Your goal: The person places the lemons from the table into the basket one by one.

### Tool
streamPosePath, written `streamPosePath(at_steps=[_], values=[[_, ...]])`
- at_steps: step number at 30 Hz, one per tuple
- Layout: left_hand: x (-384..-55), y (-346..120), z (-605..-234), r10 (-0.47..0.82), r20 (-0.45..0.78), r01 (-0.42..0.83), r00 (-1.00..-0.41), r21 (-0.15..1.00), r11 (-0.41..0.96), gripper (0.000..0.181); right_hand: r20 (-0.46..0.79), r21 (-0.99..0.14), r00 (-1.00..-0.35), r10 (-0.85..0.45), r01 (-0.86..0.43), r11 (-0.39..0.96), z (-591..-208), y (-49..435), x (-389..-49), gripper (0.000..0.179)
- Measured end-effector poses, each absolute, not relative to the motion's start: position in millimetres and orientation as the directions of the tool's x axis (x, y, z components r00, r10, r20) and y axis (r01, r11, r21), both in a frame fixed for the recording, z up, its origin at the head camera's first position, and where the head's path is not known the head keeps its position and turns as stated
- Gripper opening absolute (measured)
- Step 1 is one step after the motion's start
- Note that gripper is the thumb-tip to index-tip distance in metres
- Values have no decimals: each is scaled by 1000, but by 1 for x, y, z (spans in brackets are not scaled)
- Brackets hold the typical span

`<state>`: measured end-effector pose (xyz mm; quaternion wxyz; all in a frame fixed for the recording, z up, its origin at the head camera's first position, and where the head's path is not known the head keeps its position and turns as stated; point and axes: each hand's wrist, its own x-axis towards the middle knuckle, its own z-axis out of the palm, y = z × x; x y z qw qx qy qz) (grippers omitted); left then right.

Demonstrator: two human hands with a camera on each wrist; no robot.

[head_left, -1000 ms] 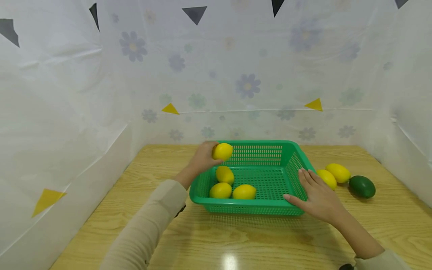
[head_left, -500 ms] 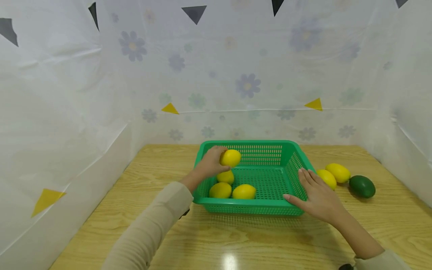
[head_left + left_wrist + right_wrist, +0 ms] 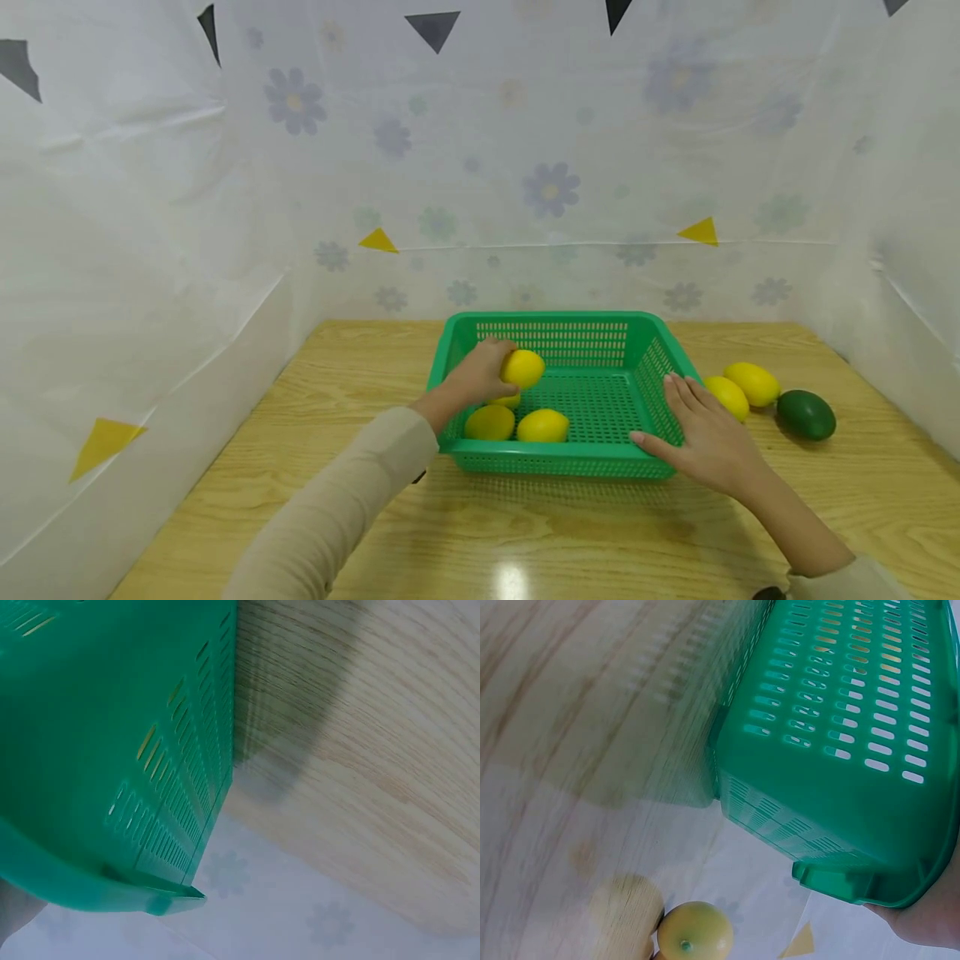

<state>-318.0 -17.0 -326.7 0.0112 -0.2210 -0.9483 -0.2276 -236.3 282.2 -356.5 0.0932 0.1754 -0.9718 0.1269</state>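
Note:
A yellow lemon (image 3: 524,369) is gripped in my left hand (image 3: 480,372), held inside the left part of a green plastic basket (image 3: 562,451). Below that hand, on the basket floor, lie a lemon (image 3: 490,423) at the front left corner, another lemon (image 3: 543,426) to its right, and a third one mostly hidden behind the hand. My right hand (image 3: 708,433) rests on the basket's right rim, fingers straight and thumb spread toward the front. In the left wrist view only a sliver of the left hand (image 3: 16,909) shows past the basket wall (image 3: 112,750).
To the right of the basket, two lemons (image 3: 752,384) and a dark green avocado-shaped fruit (image 3: 806,415) lie on the wooden table (image 3: 570,533). One lemon (image 3: 695,931) shows clearly in the right wrist view. A flowered white sheet (image 3: 465,167) hangs behind and at both sides.
My left hand has moved right and down into the basket with its lemon, now covering most of the lemon behind. The right hand has stayed on the rim.

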Motion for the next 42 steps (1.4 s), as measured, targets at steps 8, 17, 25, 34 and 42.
streamPosePath(at_steps=[8, 17, 25, 34, 42], values=[[-314, -12, -333, 434, 75, 435, -898, 314, 844, 59, 220, -217, -923, -316, -362, 906, -355, 281, -235, 95], [-313, -2, -337, 465, 53, 462, -884, 251, 850, 59, 232, -213, -920, -317, -366, 906, -354, 282, -234, 94], [-314, 5, -340, 482, 29, 478, -876, 185, 858, 55, 229, -209, -920, -318, -366, 907, -355, 282, -235, 95], [-315, 9, -342, 577, -15, 571, -816, 128, 811, 51, 229, -207, -920, -318, -365, 908, -354, 281, -234, 94], [-313, 12, -342, 611, -35, 607, -791, 82, 790, 44, 224, -207, -922, -315, -361, 909, -354, 280, -233, 95]])
